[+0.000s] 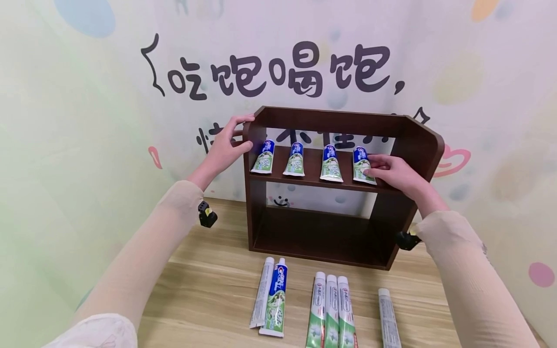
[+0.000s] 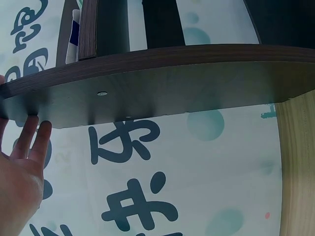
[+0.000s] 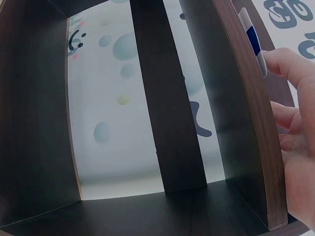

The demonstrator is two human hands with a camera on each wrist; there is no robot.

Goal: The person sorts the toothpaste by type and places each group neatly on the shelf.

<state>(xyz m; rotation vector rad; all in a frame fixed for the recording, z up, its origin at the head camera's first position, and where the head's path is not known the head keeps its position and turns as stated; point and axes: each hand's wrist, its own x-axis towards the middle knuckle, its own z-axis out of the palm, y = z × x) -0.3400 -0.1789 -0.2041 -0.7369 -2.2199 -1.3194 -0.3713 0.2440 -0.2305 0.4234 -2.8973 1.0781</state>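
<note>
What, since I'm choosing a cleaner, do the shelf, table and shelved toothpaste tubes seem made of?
Shelf: probably wood or wood-look board, dark brown with a low sheen; fine grain lines show on its edges.
Table: perhaps wood or laminate, pale and smooth; streaky grain shows.
Toothpaste tubes: likely plastic or laminated film, smooth and printed, pressed flat at one end.

I see a dark brown shelf (image 1: 330, 118), blue-and-green toothpaste tubes (image 1: 332, 163), white-and-green tubes (image 1: 332, 311), a greyish-white tube (image 1: 389, 320), a tan wood-grained tabletop (image 1: 209, 290), plain beige sleeves (image 1: 143, 246), and a whitish backdrop (image 1: 109, 96) with pastel spots (image 1: 89, 17) and black lettering (image 1: 304, 72).
</note>
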